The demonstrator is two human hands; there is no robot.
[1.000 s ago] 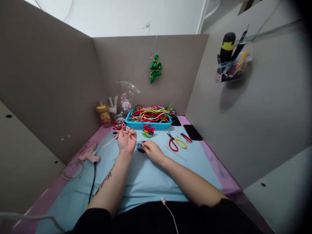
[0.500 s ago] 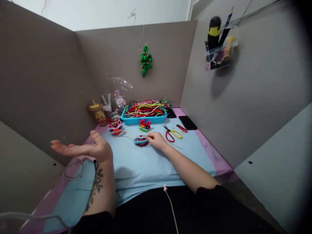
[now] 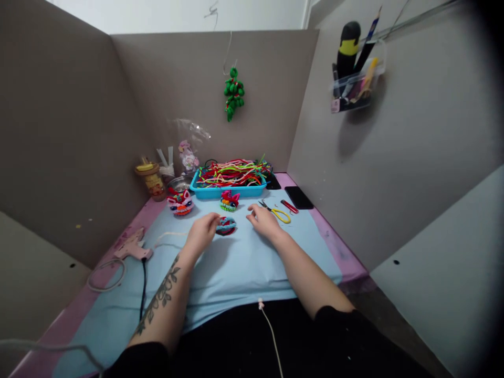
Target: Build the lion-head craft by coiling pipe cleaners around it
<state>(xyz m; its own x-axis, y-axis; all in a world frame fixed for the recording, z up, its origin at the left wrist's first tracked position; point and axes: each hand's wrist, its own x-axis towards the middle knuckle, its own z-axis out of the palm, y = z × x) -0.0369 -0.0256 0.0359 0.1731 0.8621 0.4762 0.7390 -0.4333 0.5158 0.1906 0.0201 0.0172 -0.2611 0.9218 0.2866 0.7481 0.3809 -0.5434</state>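
Note:
A small oval piece of light blue and red pipe cleaners (image 3: 226, 226) lies on the blue cloth in front of me. My left hand (image 3: 201, 231) is at its left edge, fingers pinched. A pale pipe cleaner (image 3: 171, 234) runs out leftward from behind this hand, which seems to grip its end; the fingertips are too small to see clearly. My right hand (image 3: 264, 220) hovers to the right of the piece, fingers loosely curled and apart, nothing visible in them. It partly covers the pliers or scissors (image 3: 281, 215), whose yellow handle shows.
Behind are two pipe-cleaner animal heads, one pink and red (image 3: 181, 203), one green and pink (image 3: 229, 201), and a blue tray (image 3: 228, 192) of pipe cleaners. A pink glue gun (image 3: 134, 245) lies left. A red cutter (image 3: 290, 206) and a phone (image 3: 299, 198) lie right.
My left hand has come down from its raised, open position at the left to the blue and red piece. My right hand has let go of the pale strand and drawn off rightward.

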